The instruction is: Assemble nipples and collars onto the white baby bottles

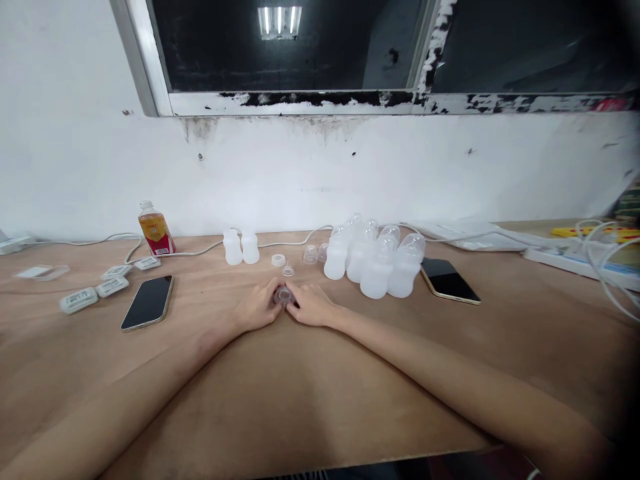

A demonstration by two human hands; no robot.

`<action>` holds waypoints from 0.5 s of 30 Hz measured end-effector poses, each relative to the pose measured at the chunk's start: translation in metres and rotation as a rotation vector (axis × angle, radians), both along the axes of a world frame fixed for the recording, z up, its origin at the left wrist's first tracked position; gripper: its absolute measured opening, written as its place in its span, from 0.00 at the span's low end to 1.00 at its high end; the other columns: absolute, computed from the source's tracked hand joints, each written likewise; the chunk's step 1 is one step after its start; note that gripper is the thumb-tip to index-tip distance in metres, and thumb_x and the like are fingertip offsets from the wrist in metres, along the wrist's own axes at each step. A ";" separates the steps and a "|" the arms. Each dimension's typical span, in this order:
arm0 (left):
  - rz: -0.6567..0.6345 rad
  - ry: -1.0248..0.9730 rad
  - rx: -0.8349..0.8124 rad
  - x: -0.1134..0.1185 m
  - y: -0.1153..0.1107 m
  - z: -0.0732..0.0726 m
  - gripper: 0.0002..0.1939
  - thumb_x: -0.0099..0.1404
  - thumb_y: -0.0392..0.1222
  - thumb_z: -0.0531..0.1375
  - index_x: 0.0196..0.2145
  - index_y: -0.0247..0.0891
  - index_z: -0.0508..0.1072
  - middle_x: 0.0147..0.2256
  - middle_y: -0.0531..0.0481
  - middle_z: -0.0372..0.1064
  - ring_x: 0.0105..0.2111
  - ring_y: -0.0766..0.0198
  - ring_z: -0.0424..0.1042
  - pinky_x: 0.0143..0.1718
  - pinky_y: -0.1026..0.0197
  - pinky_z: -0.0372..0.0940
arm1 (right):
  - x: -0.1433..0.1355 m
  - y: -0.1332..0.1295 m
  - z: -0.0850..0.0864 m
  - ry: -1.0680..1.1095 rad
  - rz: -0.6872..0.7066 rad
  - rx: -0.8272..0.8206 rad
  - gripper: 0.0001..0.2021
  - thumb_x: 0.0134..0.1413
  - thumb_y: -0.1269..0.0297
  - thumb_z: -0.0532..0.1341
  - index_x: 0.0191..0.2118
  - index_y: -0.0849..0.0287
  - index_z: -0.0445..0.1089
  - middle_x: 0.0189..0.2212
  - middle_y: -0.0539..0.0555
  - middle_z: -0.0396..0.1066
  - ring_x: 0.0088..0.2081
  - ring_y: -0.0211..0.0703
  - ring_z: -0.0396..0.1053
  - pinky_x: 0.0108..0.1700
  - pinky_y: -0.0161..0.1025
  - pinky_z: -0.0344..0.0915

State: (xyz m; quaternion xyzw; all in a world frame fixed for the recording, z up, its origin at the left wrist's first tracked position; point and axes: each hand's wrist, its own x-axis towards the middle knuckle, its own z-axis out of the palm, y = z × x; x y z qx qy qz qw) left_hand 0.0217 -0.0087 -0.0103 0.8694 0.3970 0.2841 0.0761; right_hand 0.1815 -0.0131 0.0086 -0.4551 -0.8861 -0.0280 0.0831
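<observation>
Between my two hands, low over the table, is a small translucent round bottle part [283, 296]; whether it is a collar, a nipple or both joined, I cannot tell. My left hand [261, 305] grips its left side, and the fingers of my right hand [311, 303] close on its right side. Just beyond lie a clear bottle nipple [287, 270] and a whitish screw ring [278, 260]. Two clear dome caps [310, 254] stand behind my right hand. Further back on the left are two open white baby bottles [233, 247]. A cluster of several capped baby bottles [377, 270] stands to the right.
A phone [148, 303] and several small white cases [79, 300] lie on the left, with a drink bottle [157, 230] behind. Another phone [450, 280] lies beside the capped bottles. A white cable [200, 252] runs along the back. Plastic packaging [460, 235] rests at right.
</observation>
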 end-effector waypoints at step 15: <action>0.103 -0.071 -0.021 0.006 0.001 0.001 0.11 0.53 0.35 0.49 0.36 0.37 0.55 0.26 0.53 0.62 0.24 0.67 0.61 0.25 0.65 0.55 | -0.003 0.003 -0.003 -0.009 -0.027 0.017 0.19 0.50 0.62 0.44 0.49 0.62 0.52 0.31 0.57 0.66 0.31 0.45 0.64 0.31 0.36 0.52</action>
